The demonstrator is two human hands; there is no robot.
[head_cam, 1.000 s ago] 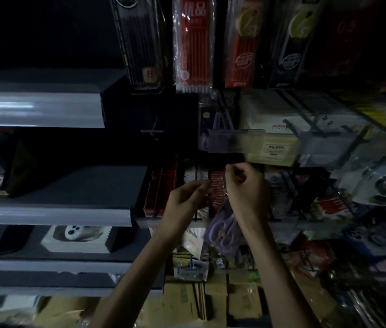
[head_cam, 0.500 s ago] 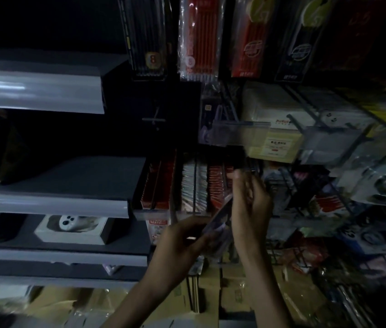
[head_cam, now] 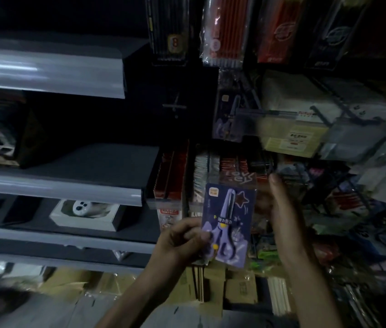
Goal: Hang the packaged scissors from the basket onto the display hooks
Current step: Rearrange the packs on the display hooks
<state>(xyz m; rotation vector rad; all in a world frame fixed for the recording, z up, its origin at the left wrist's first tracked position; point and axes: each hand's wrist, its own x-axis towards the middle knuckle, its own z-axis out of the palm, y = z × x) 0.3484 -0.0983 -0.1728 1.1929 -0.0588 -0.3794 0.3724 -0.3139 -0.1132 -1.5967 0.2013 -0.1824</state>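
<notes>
A purple pack of scissors (head_cam: 228,223) faces me, upright, below the middle of the view. My left hand (head_cam: 182,240) pinches the pack's lower left edge by the scissor handles. My right hand (head_cam: 279,204) is raised beside the pack's right edge with straight fingers, apart from the pack. Another purple pack of scissors (head_cam: 226,119) hangs higher up on a display hook (head_cam: 270,112) with a clear price tag holder. The basket is out of sight.
Grey shelves (head_cam: 57,188) stretch along the left, one bearing a white boxed item (head_cam: 85,213). Packs of pencils (head_cam: 225,31) hang above. More hooks with packaged goods (head_cam: 362,181) crowd the right side. Cardboard boxes (head_cam: 213,287) stand below my hands.
The pack came down from the hook area and turned to face me. My right hand let go of its top and moved right; my left hand now holds the pack alone.
</notes>
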